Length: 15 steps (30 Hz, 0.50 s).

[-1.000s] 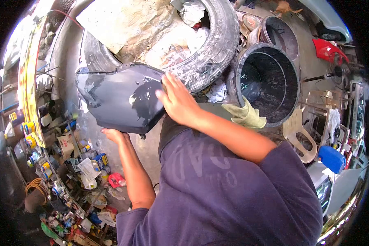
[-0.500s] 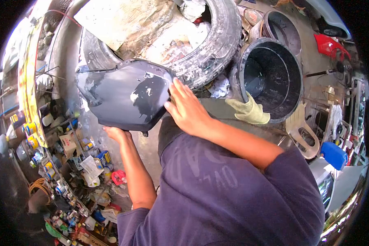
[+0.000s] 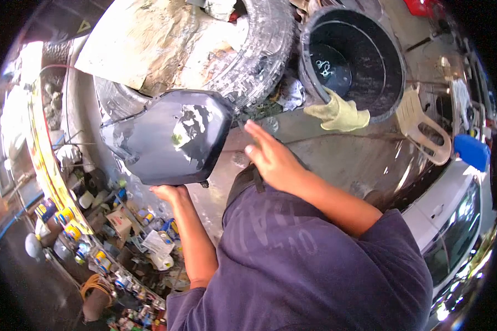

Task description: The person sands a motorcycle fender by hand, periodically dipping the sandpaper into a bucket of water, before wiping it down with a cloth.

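Note:
A dark grey moulded cover [image 3: 154, 138], angular and glossy, has a ragged patch of lighter and darker areas near its right end. It is held up in front of me, over the near side of a tyre [image 3: 270, 60]. My left hand [image 3: 171, 193] supports its lower edge from beneath, and the fingers under it are hidden. My right hand [image 3: 273, 160] is off the cover, a short way to its right, with fingers stretched out and nothing in them. A black bucket [image 3: 395, 71] with some water in the bottom stands beyond the right hand. A yellowish glove [image 3: 342, 113] hangs over its rim.
Stained sheeting [image 3: 132, 49] lies on the tyre. At right are a beige plastic chair [image 3: 433, 138], a blue object [image 3: 472, 153] and a white car [image 3: 442, 220]. Cans, boxes and papers [image 3: 157, 243] clutter the lower left, beside a coiled hose [image 3: 96, 288].
My right hand has come off the cover's right edge and moved right and down. The left hand still supports the cover. My view has shifted, and the bucket's water surface now shows bright ripples.

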### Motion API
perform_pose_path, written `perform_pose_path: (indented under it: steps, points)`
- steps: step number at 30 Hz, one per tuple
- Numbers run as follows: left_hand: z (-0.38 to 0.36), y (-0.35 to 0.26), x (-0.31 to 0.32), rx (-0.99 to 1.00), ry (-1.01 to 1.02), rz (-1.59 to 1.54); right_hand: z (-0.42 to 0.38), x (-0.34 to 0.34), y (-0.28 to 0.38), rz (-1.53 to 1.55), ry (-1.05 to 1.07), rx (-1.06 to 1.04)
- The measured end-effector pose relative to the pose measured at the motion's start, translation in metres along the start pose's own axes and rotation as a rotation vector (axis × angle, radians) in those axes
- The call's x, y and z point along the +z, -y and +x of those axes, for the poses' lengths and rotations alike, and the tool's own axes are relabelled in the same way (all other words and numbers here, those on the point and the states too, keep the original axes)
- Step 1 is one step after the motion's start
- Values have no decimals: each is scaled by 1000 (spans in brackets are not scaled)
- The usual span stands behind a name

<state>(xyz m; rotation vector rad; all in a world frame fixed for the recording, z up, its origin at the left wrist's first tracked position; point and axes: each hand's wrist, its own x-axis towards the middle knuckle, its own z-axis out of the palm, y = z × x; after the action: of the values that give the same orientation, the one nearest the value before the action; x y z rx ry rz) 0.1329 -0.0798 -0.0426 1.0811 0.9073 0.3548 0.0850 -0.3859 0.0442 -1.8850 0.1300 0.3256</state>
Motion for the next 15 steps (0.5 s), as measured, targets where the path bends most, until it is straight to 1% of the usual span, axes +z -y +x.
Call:
perform_pose_path:
  steps: [1, 2, 4, 6, 7, 10, 11, 14, 15]
  points:
    - [-1, 0, 0, -16, 19, -3, -1, -2, -7, 66, -120, -6]
    - [1, 1, -2, -32, 21, -19, -1, -9, -6, 170, -151, 66]
    - [7, 3, -13, -67, 20, -47, 0, -13, -12, 125, -184, -18]
    - [28, 11, -31, -61, 76, -14, 14, -13, -15, 17, -56, -67]
    - [30, 10, -30, -56, 102, -2, 24, -13, -13, -41, 12, -96]
    - [15, 11, -22, -35, 112, 23, 52, -22, 10, -202, 235, 93]
    - [12, 11, -19, -46, 103, 12, 64, -13, -8, -177, 183, 20]
    - [12, 14, -18, -69, 90, 6, 75, -19, -11, -194, 264, 64]
    - [12, 14, -17, -68, 100, 23, 72, -15, -13, -180, 210, 15]
